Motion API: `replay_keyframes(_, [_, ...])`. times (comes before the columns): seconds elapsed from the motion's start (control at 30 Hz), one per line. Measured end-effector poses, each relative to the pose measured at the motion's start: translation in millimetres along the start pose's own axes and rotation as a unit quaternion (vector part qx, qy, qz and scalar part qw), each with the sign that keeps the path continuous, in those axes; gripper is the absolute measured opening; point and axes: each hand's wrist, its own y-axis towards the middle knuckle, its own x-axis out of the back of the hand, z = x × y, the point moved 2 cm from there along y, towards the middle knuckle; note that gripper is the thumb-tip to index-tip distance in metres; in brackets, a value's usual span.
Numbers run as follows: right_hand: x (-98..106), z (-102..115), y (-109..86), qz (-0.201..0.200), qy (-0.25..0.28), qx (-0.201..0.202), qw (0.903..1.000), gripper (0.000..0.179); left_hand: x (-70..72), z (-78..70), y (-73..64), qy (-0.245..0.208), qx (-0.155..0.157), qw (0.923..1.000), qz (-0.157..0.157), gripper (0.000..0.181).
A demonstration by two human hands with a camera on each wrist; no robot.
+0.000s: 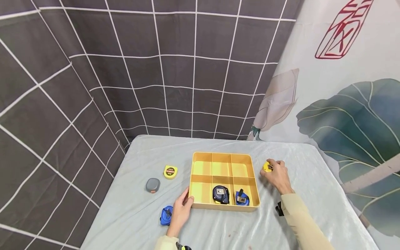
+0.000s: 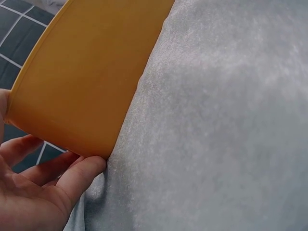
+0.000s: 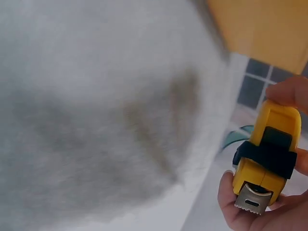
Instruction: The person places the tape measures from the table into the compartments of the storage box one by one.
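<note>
My left hand [image 1: 181, 210] grips the near left corner of a yellow compartment box [image 1: 200, 191]; the left wrist view shows fingers against the lower edge of the box's wall [image 2: 91, 82]. Right of the box, my right hand [image 1: 278, 177] holds a yellow tape measure [image 1: 267, 166] above the table. In the right wrist view, this tape measure [image 3: 274, 122] has a black band and a metal end hook. A dark blue tape measure [image 1: 220, 194] lies in the near middle compartment. The near right compartment holds a blue tape measure [image 1: 242, 198].
Left of the box lie a yellow tape measure [image 1: 170, 172] and a grey rounded tape measure [image 1: 152, 185]. Another blue tape measure [image 1: 166, 215] lies beside my left hand. A small black object [image 1: 279, 209] shows by my right sleeve. Grey cloth [image 1: 134, 222] covers the table.
</note>
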Motion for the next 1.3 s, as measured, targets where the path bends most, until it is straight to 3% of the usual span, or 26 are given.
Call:
replay_keyframes(0.23, [12.3,26.8,-6.8,-0.011,0.005,0.020,0.9997,0.060,0.6,-6.2,-1.7,0.004,-0.004,1.0000,-0.003,0.043])
replay_keyframes(0.47, [15.8,55.6,-15.0,-0.019,0.017,0.056,0.9981,0.058,-4.0,29.7,9.8,0.018,-0.001,0.9998,-0.010,0.045])
replay_keyframes(0.77, [8.3,87.8,-27.8,-0.016,0.022,0.104,0.9942,0.059,-4.5,34.7,10.3,0.026,-0.012,0.9995,-0.013,0.046])
replay_keyframes(0.97, [0.4,110.5,-37.7,-0.029,0.020,0.146,0.9886,0.057,-4.2,30.2,9.1,0.022,-0.005,0.9997,-0.013,0.045])
replay_keyframes(1.2, [-14.3,134.1,-49.7,-0.016,0.014,0.161,0.9867,0.056,0.1,-0.8,-1.7,0.009,-0.011,0.9999,-0.006,0.044])
replay_keyframes(1.3, [-20.2,144.4,-55.1,-0.009,0.017,0.161,0.9868,0.056,0.4,-4.6,-3.5,0.011,-0.008,0.9999,-0.006,0.044])
